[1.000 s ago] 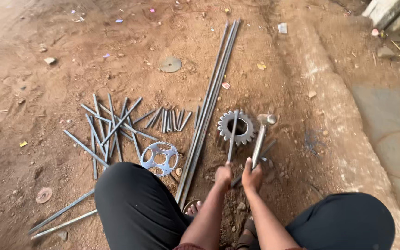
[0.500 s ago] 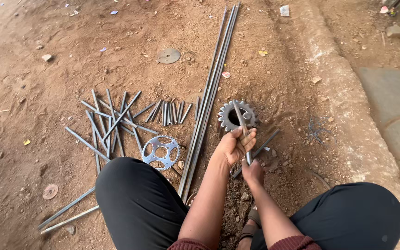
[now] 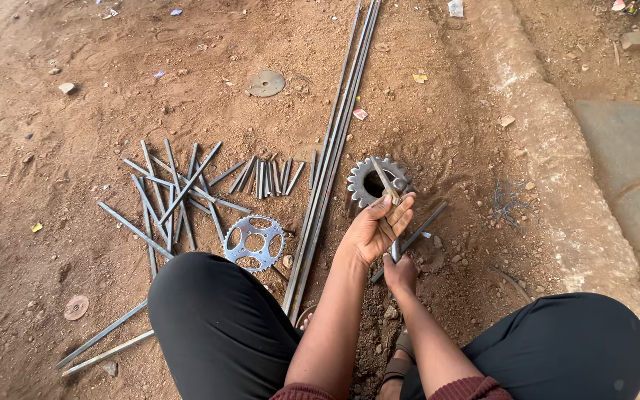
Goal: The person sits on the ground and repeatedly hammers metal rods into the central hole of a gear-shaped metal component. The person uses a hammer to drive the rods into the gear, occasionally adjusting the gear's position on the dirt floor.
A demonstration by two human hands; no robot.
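A person squats on bare dirt ground (image 3: 98, 148), black-clad knees spread, both arms reaching down between them. The landmark is the dark sprocket (image 3: 377, 180) lying flat in the soil just ahead of the hands.

The left hand (image 3: 376, 231) sits just on the near side of the sprocket, palm turned up and fingers half curled, loosely cupped about a thin rod (image 3: 384, 183) that slants up across the sprocket's hole. Whether the fingers truly clamp it, I cannot tell. The right hand (image 3: 401, 272) is nearer the body than the sprocket, right under the left hand, closed in a fist around a short upright bar (image 3: 396, 250). Another rod (image 3: 418, 231) lies on the soil to the right of and nearer than the sprocket, passing behind the hands.

Left of the sprocket, a bundle of long rods (image 3: 332, 141) runs from the far edge toward the knees. Farther left lies a row of short pins (image 3: 264, 178), then a loose heap of cut rods (image 3: 172, 194). A pale, spoked sprocket (image 3: 254, 242) rests left of and nearer than the dark one, by the left knee. A flat round disc (image 3: 266, 83) lies well beyond the sprocket, to its left. A stone curb (image 3: 557, 148) runs to the right.
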